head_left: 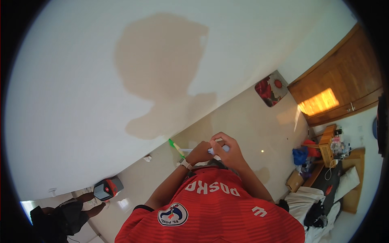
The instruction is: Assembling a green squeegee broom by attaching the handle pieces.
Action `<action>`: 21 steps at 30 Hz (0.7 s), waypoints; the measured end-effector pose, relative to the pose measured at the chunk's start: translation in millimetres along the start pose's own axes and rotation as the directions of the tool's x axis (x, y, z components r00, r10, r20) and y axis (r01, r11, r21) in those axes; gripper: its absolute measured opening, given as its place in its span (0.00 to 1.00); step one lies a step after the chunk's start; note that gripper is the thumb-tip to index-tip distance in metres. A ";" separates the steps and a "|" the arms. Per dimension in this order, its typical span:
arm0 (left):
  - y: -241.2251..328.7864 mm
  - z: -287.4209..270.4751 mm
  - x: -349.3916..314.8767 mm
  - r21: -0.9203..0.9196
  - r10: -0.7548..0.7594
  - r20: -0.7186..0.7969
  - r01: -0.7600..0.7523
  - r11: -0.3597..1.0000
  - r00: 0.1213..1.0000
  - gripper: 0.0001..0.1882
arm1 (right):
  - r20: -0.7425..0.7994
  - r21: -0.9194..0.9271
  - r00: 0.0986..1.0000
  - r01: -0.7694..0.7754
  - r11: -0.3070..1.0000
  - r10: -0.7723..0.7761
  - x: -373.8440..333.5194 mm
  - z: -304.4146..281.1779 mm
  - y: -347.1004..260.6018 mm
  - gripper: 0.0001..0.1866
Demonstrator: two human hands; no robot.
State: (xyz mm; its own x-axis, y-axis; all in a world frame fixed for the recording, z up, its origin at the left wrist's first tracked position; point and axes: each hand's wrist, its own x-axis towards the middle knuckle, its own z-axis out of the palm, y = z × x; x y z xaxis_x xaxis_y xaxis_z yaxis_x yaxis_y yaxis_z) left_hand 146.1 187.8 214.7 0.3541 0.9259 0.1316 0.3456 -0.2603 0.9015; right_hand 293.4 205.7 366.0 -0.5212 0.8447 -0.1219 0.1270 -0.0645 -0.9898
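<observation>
Both my hands are closed around the pale handle (187, 150) of a long-handled floor tool, held in front of my red shirt. My left hand (199, 153), with a light watch on the wrist, grips the shaft on the side toward the head. My right hand (230, 150) wraps the thicker pale lavender grip end, close beside the left. The tool's narrow green and cream head (177, 148) is down by the foot of the white wall; whether it is a broom or a mop I cannot tell.
A small white scrap (148, 158) lies by the wall. At far right are a red-and-grey mat (265, 96), a wooden door (344, 77), a cluttered wooden shelf (326, 143) and a bed with a white pillow (347, 184). At lower left, a person (67, 216) in dark clothes is beside a black-and-red object (108, 189).
</observation>
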 end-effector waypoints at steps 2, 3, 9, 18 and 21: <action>18.6 9.2 27.9 0.010 0.060 0.037 -0.060 0.998 0.998 0.18 | 0.013 -0.049 0.995 0.102 0.994 -0.101 -8.1 -27.9 -21.1 0.07; 23.8 16.2 40.3 0.026 0.124 0.066 -0.126 0.992 0.990 0.16 | 0.005 -0.050 0.995 0.095 0.994 -0.095 -13.2 -39.5 -29.6 0.07; 27.6 50.7 113.6 -0.059 -0.011 0.107 0.018 0.998 0.994 0.12 | 0.045 -0.328 0.945 0.320 0.889 -0.324 -14.2 -93.8 -6.1 0.07; -34.9 136.6 198.6 -0.447 0.146 -0.238 -0.242 0.861 0.960 0.13 | -0.155 -0.461 0.910 0.276 0.843 -0.383 55.6 -162.3 121.4 0.06; -47.3 157.0 232.1 -0.437 0.126 -0.165 -0.187 0.880 0.978 0.13 | -0.182 -0.434 0.943 0.178 0.883 -0.279 73.7 -178.3 160.8 0.08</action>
State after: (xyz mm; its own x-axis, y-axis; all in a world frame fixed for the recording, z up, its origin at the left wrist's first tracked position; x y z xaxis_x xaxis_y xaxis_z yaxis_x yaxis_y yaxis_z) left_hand 348.3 372.1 137.8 0.2464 0.9181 0.3105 -0.1418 -0.2828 0.9486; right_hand 425.9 352.4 211.0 -0.3732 0.9112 0.1748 0.3856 0.3237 -0.8640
